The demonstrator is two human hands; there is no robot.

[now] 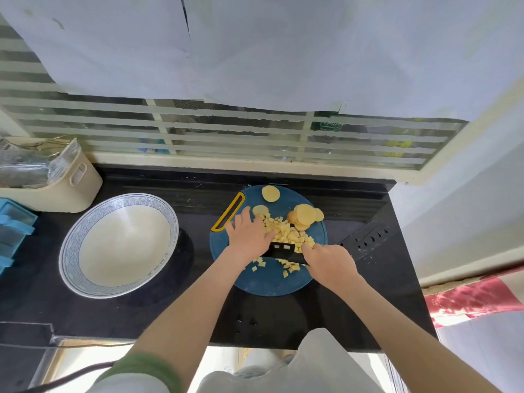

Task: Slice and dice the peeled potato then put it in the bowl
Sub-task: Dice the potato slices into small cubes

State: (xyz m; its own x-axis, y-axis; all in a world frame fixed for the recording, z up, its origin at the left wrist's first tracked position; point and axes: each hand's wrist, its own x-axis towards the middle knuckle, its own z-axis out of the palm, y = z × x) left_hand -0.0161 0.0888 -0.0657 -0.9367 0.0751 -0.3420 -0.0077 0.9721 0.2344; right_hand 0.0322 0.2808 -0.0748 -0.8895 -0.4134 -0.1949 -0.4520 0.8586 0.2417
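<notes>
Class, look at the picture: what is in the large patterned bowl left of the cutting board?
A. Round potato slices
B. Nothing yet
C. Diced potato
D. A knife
B: the bowl shows only its bare white inside, while the diced potato and the round slices lie on the blue cutting board.

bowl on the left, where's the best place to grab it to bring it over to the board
Take the bowl by its wide patterned rim on the near right side, nearest the cutting board. The rim flares outward, so fingers can hook under it; it is empty, upright, and clear of other things there.
</notes>
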